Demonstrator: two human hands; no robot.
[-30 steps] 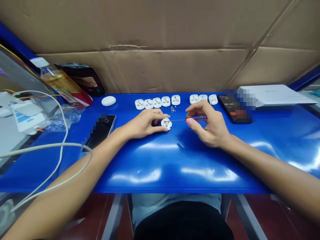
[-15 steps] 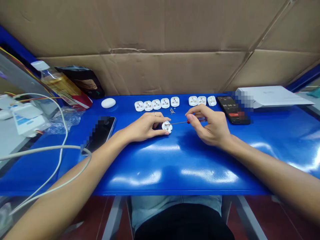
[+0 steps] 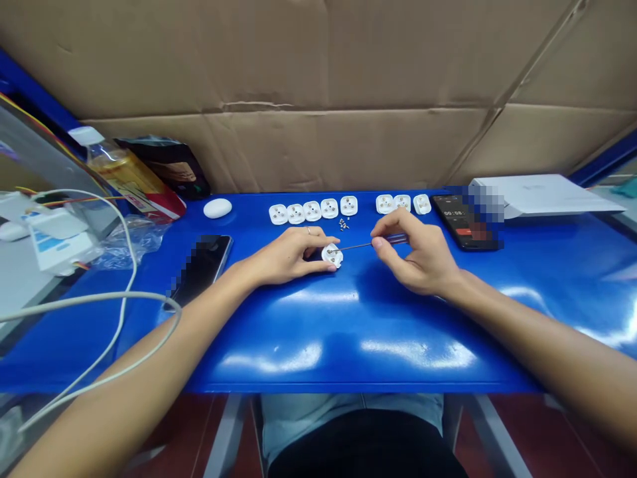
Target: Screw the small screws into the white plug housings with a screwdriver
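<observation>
My left hand [image 3: 294, 255] rests on the blue table and pinches a small round white plastic piece [image 3: 330, 259] with metal parts between thumb and fingers. In my right hand [image 3: 418, 255] is a screwdriver [image 3: 357, 246], its handle partly hidden by the fingers. The thin shaft runs leftward, and its tip meets the face of the white piece. Just behind the piece lies a little heap of screws [image 3: 343, 225]. A row of square white plastic covers [image 3: 312, 211] with metal parts stands farther back, and more covers [image 3: 385, 203] sit to the right.
On the left are a smooth white oval object [image 3: 217, 208], a phone [image 3: 212, 262], a tilted bottle [image 3: 129, 176] and a white cable [image 3: 130, 265] crossing over my left forearm. To the right lie another phone [image 3: 460, 229] showing a timer and a white box [image 3: 542, 192]. Cardboard [image 3: 318, 146] lines the back.
The fingers of my right hand have shifted slightly on the screwdriver, covering its red collar. The tip stays at the white piece, and my left hand keeps its hold.
</observation>
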